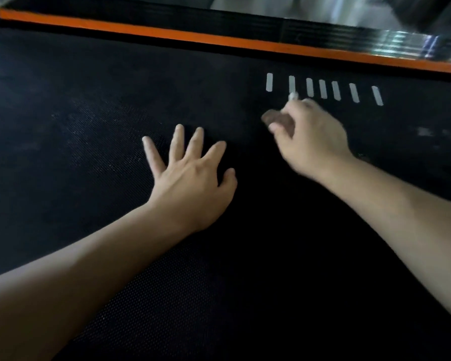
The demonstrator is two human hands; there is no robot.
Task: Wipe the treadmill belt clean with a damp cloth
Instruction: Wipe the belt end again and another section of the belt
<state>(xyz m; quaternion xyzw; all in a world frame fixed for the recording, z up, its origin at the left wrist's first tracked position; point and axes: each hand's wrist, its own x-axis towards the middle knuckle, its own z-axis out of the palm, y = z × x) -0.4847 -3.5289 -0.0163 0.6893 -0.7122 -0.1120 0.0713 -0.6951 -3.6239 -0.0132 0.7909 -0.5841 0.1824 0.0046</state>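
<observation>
1. Belt (76, 113): fills the view, long axis left to right, parallel to the orange rail (219, 39) along its far edge.
2. Left hand (190, 175): flat on the belt, fingers spread.
3. Right hand (310, 136): blurred, fingers curled round a wadded cloth (272, 117), just below the white marks (323, 88).
4. Bare belt lies leftward and nearer.
</observation>
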